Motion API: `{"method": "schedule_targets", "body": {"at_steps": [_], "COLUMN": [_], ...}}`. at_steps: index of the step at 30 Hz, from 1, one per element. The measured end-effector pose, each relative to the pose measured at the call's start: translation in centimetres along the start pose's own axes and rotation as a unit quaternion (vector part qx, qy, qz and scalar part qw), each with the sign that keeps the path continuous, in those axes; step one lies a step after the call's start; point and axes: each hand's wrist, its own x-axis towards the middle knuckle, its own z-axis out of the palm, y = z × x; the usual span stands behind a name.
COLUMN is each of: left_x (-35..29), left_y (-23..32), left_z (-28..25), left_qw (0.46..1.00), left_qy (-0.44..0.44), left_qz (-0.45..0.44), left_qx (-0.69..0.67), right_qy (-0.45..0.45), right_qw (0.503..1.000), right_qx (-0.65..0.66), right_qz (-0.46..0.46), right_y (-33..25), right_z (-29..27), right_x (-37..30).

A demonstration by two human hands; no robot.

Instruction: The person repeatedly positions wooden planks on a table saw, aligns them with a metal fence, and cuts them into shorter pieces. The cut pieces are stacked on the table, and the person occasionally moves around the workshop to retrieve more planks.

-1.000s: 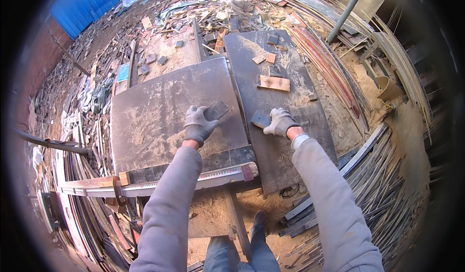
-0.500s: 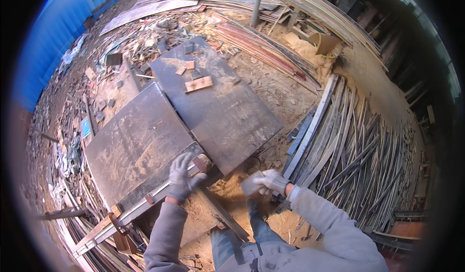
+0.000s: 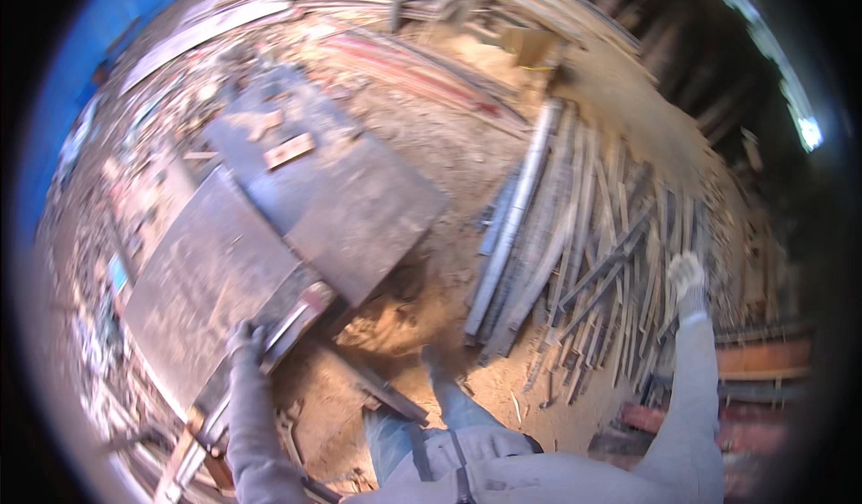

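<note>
My left hand (image 3: 244, 338), in a grey glove, is at the near edge of a dark, dusty flat panel (image 3: 211, 261), beside a metal rail (image 3: 289, 322). Blur hides how its fingers lie. Far out to the right, my gloved right hand (image 3: 688, 275) reaches over a heap of thin wood strips (image 3: 620, 261). Its fingers look stretched out, and no piece shows in them. A reddish block (image 3: 316, 296) sits at the rail's far end.
A second dark panel (image 3: 359, 207) adjoins the first, with a small wood offcut (image 3: 289, 151) on it. Sawdust (image 3: 386, 333) covers the ground by my feet. Long boards (image 3: 422, 73) lie behind; stacked timber (image 3: 763, 360) is at right. A blue wall (image 3: 72, 100) stands far left.
My right hand has swung far right, and the small flat piece it held no longer shows. My left hand has shifted down and left along the rail. The whole view has turned right.
</note>
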Motion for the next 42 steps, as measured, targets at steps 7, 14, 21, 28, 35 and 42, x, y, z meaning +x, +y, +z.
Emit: {"method": "schedule_targets", "body": {"at_steps": [7, 14, 21, 28, 35, 42], "left_x": [-8.6, -19.3, -26.8, -32.2, -32.8, -36.1], "left_y": [9.5, 14.5, 16.2, 18.5, 18.6, 19.2], "left_z": [3.5, 3.4, 6.6, 7.6, 7.0, 3.6], "left_qw": [0.999, 0.994, 0.995, 0.992, 0.992, 0.993], "left_qy": [0.042, 0.062, 0.011, -0.029, -0.062, -0.031], "left_qz": [0.000, 0.002, -0.033, -0.014, -0.022, -0.066], "left_qx": [-0.017, -0.085, -0.096, -0.119, -0.112, -0.097], "right_qy": [0.342, -0.001, -0.044, -0.041, -0.153, -0.144], "right_qw": [0.850, 0.599, 0.455, 0.327, 0.378, 0.911], "right_qx": [-0.352, -0.798, -0.890, -0.943, -0.887, -0.385], "right_qz": [0.190, 0.068, -0.010, 0.043, -0.217, 0.035], "right_y": [31.3, 37.5, 43.8, 41.1, 35.8, 28.7], "right_z": [12.4, 21.2, 25.7, 25.6, 25.3, 42.6], "right_x": [12.2, 44.2, 69.9, 71.9, 60.2, 55.1]}}
